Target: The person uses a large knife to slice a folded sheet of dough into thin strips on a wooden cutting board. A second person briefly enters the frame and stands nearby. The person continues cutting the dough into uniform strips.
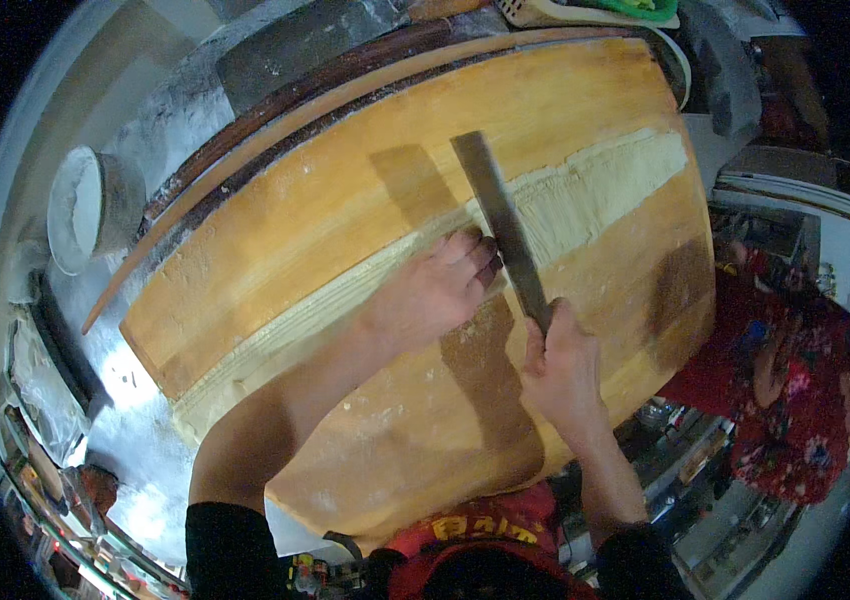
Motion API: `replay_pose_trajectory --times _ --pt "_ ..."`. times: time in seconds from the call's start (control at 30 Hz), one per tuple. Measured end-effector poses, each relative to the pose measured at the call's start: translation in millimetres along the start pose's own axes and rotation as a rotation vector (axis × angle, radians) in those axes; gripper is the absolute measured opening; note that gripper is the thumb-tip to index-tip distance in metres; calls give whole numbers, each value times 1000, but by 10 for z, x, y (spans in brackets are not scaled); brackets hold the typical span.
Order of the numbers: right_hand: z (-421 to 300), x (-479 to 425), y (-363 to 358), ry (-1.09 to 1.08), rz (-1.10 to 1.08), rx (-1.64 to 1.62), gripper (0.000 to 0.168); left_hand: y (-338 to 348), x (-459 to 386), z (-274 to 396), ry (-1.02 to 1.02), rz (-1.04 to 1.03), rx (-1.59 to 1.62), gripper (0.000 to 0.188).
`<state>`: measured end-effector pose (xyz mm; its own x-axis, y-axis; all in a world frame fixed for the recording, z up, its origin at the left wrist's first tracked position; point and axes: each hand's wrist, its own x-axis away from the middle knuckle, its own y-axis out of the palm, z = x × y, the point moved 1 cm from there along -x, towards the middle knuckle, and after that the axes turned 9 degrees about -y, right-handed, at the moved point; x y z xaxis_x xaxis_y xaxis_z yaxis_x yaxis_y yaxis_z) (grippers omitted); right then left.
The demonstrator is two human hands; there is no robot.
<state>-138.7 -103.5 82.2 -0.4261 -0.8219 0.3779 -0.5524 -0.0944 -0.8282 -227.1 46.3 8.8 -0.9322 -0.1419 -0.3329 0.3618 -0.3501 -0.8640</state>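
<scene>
A long folded strip of pale dough [275,351] lies slantwise across a wooden board [387,427]. My left hand [443,289] holds the dough down, fingers curled, its knuckles close beside the knife blade. In my right hand [563,371] is the handle end of a long, straight-bladed kitchen knife [501,214]. The blade lies across the strip and points away from me. To the right of the blade, the dough is cut into a band of thin noodles [597,191]. My left fingertips are partly hidden in shadow.
Long wooden rolling pins [297,94] lie along the board's far edge. A floury bowl [83,210] stands at left, near a plastic bag [53,405]. A plastic basket [582,13] sits at the far side. Another person in red floral clothing [792,390] is at right.
</scene>
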Motion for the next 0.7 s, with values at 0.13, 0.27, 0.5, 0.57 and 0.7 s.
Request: replay_pose_trajectory --times 0.13,0.27,0.5,0.57,0.7 --pt "1 50 4 -37 25 75 27 78 82 5 -36 -134 0 21" --pt "-68 -137 33 -23 34 145 25 38 55 31 -41 -195 -5 21" --pt "64 9 69 30 29 -21 40 34 92 42 -28 -103 -31 23" --pt "1 71 58 -22 -7 68 39 19 122 41 -29 -112 -24 24" --pt "-45 49 -3 -21 -27 83 40 73 100 -1 -14 -16 20 23"
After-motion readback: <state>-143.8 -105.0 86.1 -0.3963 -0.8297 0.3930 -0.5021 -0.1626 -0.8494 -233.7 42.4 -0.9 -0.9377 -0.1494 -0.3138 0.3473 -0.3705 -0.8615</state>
